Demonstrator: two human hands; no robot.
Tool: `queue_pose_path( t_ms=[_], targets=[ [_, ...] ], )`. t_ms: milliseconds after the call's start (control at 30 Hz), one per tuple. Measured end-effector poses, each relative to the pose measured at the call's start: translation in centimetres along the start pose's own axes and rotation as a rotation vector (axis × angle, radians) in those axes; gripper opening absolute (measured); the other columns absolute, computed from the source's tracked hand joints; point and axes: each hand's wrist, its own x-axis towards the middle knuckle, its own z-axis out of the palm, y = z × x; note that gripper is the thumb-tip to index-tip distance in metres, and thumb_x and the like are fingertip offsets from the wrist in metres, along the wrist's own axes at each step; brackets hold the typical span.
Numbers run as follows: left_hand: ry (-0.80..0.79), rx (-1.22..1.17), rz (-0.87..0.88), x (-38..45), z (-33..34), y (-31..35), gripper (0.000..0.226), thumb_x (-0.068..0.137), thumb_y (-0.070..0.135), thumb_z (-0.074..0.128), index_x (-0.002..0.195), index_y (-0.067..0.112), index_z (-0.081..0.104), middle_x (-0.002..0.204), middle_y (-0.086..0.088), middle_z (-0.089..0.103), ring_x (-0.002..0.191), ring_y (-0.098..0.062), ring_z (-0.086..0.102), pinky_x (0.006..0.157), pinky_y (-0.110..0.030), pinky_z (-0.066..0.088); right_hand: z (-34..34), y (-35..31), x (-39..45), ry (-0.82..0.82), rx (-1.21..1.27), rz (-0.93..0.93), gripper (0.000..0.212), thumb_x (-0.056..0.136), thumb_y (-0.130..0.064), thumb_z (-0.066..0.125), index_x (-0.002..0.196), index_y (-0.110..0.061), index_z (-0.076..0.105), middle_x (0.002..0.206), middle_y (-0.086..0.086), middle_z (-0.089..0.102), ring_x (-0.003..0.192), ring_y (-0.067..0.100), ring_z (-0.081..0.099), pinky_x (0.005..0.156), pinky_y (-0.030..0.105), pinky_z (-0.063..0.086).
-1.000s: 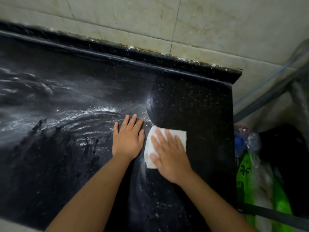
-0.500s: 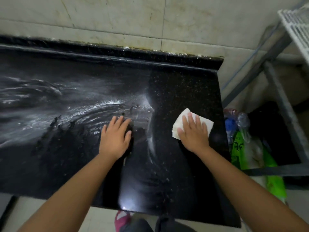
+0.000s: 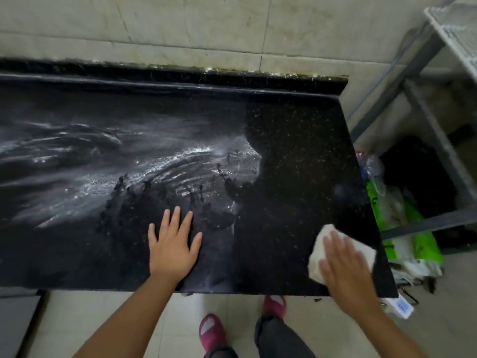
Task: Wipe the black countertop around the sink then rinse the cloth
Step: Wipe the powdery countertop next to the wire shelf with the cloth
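2 hands flat on countertop (image 3: 296,140): left hand (image 3: 172,248) fingers spread; right hand (image 3: 344,264) fingers straight, pressing cloth (image 3: 316,257).

Beige tiled wall (image 3: 206,21) behind, pale tile floor (image 3: 175,321), grey metal rack (image 3: 423,109) at rt.

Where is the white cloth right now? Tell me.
In the head view, the white cloth lies flat under the right hand, at the black countertop's front right corner.

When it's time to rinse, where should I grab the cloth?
Pinch the cloth by its bare left edge, coming from the left. It lies flat near the countertop front right corner, with the right hand pressed flat over its middle.
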Motion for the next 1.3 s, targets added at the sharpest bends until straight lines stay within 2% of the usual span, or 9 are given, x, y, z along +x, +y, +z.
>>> queue_pose_path(
  t_ms=[67,167,300,467,667,833,1100,1200,1300],
  targets=[
    [-0.002,0.002,0.001,0.1,0.1,-0.1,0.087,0.072,0.062,-0.005,0.146,0.026,0.02,0.156,0.0,0.008,0.144,-0.019,-0.003,0.113,-0.044,-0.006,-2.1,0.4,2.4,-0.014,0.005,0.178,0.063,0.098,-0.043,-0.001,0.139,-0.01,0.032,0.146,0.017,0.037,0.132,0.036,0.034,0.094,0.059,0.04],
    [-0.016,0.025,-0.006,0.0,0.0,-0.1,0.064,0.09,0.058,0.012,0.147,0.027,0.015,0.156,0.002,0.002,0.143,-0.017,-0.007,0.113,-0.044,-0.007,-3.5,-4.0,7.6,-0.068,0.099,0.38,0.054,0.1,-0.038,0.012,0.149,-0.017,0.005,0.158,0.005,-0.002,0.144,0.026,-0.001,0.115,0.046,0.005],
    [-0.034,0.013,-0.018,-0.1,-0.4,0.0,0.056,0.096,0.047,0.025,0.147,0.028,0.012,0.156,0.002,-0.001,0.143,-0.016,-0.01,0.113,-0.043,-0.009,-1.4,-14.3,8.2,-0.077,0.061,0.059,0.056,0.097,-0.041,0.004,0.149,-0.021,-0.001,0.157,0.001,-0.009,0.144,0.024,-0.008,0.115,0.043,-0.003],
    [-0.019,0.0,-0.012,0.0,-0.2,-0.1,0.056,0.096,0.046,0.026,0.147,0.027,0.014,0.156,0.001,0.001,0.143,-0.017,-0.008,0.113,-0.043,-0.007,1.5,-15.7,0.2,-0.09,-0.01,-0.099,0.059,0.098,-0.039,-0.001,0.129,-0.023,0.046,0.134,0.0,0.055,0.127,0.021,0.036,0.108,0.035,0.011],
    [-0.063,0.056,-0.005,0.0,-0.6,-0.2,0.057,0.096,0.049,0.02,0.147,0.028,0.006,0.156,0.002,-0.004,0.143,-0.018,-0.011,0.114,-0.044,-0.006,-0.2,-5.6,0.0,-0.03,0.004,0.208,0.059,0.098,-0.044,0.001,0.129,-0.014,0.042,0.129,0.014,0.057,0.116,0.036,0.056,0.086,0.05,0.048],
    [-0.021,-0.31,-0.014,0.1,-1.5,-0.8,0.062,0.093,0.052,0.022,0.147,0.022,0.012,0.156,0.003,0.006,0.142,-0.011,-0.006,0.114,-0.036,-0.007,-2.8,-8.0,7.7,-0.019,0.143,0.447,0.053,0.1,-0.036,0.019,0.149,-0.02,0.006,0.158,0.001,-0.002,0.144,0.026,-0.003,0.115,0.045,0.004],
    [0.075,-0.146,-0.071,0.3,-2.9,-6.5,0.06,0.09,0.05,0.022,0.144,0.022,0.028,0.155,-0.002,0.014,0.144,-0.02,0.001,0.114,-0.042,0.004,0.6,-25.2,9.1,-0.077,0.043,-0.229,0.055,0.096,-0.039,0.011,0.149,-0.021,0.012,0.158,0.0,0.002,0.145,0.024,0.0,0.116,0.043,0.001],
    [0.052,-0.069,-0.125,1.6,-3.3,-7.5,0.051,0.098,0.037,0.03,0.146,0.024,0.02,0.156,-0.002,0.007,0.143,-0.02,-0.004,0.114,-0.043,0.0,2.5,-24.4,3.8,-0.057,-0.041,-0.382,0.057,0.097,-0.037,0.006,0.129,-0.026,0.051,0.139,-0.001,0.049,0.132,0.022,0.038,0.111,0.037,0.021],
    [0.032,-0.029,-0.111,2.3,-3.1,-7.6,0.052,0.098,0.04,0.023,0.147,0.026,0.012,0.156,0.0,0.001,0.143,-0.018,-0.008,0.114,-0.043,-0.004,2.8,-17.9,1.6,-0.084,-0.092,-0.337,0.053,0.098,-0.043,0.001,0.132,-0.027,0.038,0.146,-0.007,0.033,0.135,0.016,0.022,0.108,0.035,0.012]
  ],
)
